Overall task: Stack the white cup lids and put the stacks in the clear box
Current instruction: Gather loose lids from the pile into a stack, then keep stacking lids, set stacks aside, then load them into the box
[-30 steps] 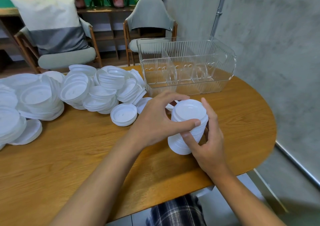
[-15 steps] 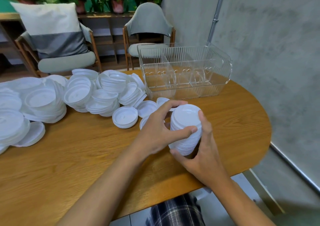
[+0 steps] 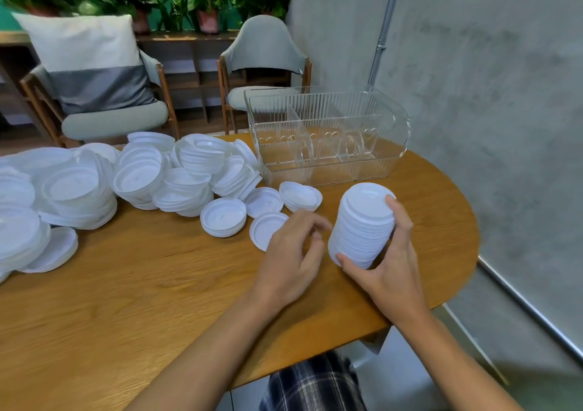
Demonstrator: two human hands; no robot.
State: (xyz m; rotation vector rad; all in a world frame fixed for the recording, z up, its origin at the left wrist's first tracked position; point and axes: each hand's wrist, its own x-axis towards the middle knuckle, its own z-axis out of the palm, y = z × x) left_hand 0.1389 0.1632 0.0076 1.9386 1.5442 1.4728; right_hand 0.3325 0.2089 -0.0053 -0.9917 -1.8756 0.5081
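My right hand (image 3: pixel 391 259) grips a tall tilted stack of white cup lids (image 3: pixel 362 224), thumb under its lower end and fingers round its far side. My left hand (image 3: pixel 293 252) hovers just left of the stack, blurred, fingers loosely curled and holding nothing. The clear box (image 3: pixel 328 133) with dividers stands behind the stack on the wooden table (image 3: pixel 142 284), nothing inside it. A big heap of loose lids (image 3: pixel 142 174) covers the table's left and middle. A few single lids (image 3: pixel 224 216) lie close to my left hand.
The table's rounded right edge (image 3: pixel 467 227) lies close to my right hand. Two chairs (image 3: pixel 265 60) stand behind the table, one with a cushion (image 3: pixel 91 63). A grey wall with a metal pipe (image 3: pixel 381 41) rises to the right.
My left hand has come off the stack and moved left. The stack now sits in my right hand alone, slightly farther right.
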